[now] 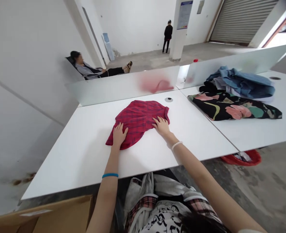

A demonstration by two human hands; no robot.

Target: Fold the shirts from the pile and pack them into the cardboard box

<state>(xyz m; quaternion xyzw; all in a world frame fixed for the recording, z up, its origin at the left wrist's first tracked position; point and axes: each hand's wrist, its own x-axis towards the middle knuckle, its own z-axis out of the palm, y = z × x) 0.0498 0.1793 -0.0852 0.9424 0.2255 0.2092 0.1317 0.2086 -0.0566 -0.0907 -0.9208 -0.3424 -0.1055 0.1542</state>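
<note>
A red plaid garment [139, 116] with dark stripes lies folded over on the white table [89, 123] in front of me. My left hand [119, 134] rests flat on its lower left part, fingers spread. On the right end of the cloth, by its narrow band-like edge, lies my right hand [161, 126], also with fingers stretched out. Neither hand grips the fabric. The exact kind of garment cannot be made out.
To the right lie a folded black floral garment [237, 108] and a heap of blue denim [245, 82]. A frosted divider [104, 87] runs along the back. A cardboard box [60, 215] stands lower left, a red bin [254, 158] lower right. Two people are beyond the divider.
</note>
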